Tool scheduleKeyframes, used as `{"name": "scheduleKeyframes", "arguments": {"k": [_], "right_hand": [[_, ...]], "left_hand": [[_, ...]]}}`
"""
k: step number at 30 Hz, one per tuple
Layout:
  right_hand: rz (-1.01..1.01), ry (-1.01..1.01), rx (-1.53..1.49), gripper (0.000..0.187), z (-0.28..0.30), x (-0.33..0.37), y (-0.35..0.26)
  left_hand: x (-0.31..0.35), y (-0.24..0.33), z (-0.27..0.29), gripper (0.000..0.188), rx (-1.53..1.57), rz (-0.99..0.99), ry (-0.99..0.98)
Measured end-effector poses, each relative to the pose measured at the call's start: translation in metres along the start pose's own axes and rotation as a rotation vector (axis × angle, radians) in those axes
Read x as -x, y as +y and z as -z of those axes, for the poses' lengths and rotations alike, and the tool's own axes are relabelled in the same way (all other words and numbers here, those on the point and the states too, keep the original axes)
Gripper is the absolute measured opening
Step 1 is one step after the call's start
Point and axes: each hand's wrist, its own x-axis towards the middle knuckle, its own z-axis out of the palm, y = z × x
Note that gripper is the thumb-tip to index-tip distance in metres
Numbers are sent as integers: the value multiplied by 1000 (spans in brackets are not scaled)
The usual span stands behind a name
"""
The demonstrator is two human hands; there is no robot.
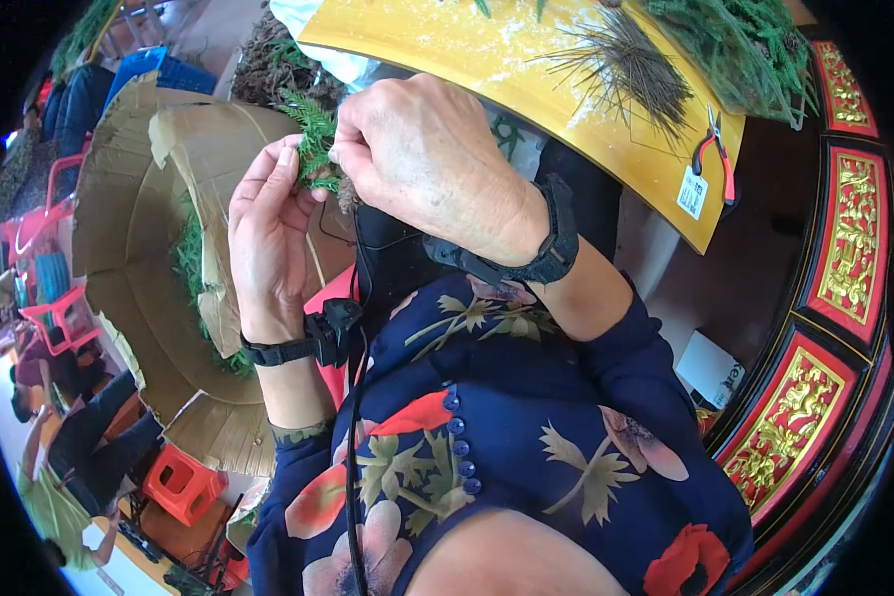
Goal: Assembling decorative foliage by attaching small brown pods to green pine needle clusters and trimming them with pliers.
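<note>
My left hand [271,214] is closed, holding a green artificial pine sprig [314,131] between thumb and fingers. Close against it on the right, my right hand [432,159] is curled in a pinch at the sprig's edge; what its fingertips grip is hidden behind the knuckles. Just below the right fingers, a small brown pine cone [348,195] shows beside the sprig's lower end. Both hands are raised in front of my body, left of the yellow tabletop [447,35].
A torn cardboard box [119,238] with green sprigs inside stands at left. On the tabletop lie a bundle of thin brown stems [656,84], red-and-black pliers [715,159] with a tag, and bagged pine greenery [740,50]. A black cable [352,477] hangs down my front.
</note>
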Motion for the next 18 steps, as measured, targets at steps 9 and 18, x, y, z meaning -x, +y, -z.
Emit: {"name": "scheduleKeyframes", "arguments": {"k": [9, 18], "right_hand": [[47, 80, 47, 13, 1, 4, -5], [130, 120, 92, 11, -3, 9, -6]], "left_hand": [[2, -1, 0, 21, -143, -53, 13], [10, -7, -10, 22, 77, 30, 56]]}}
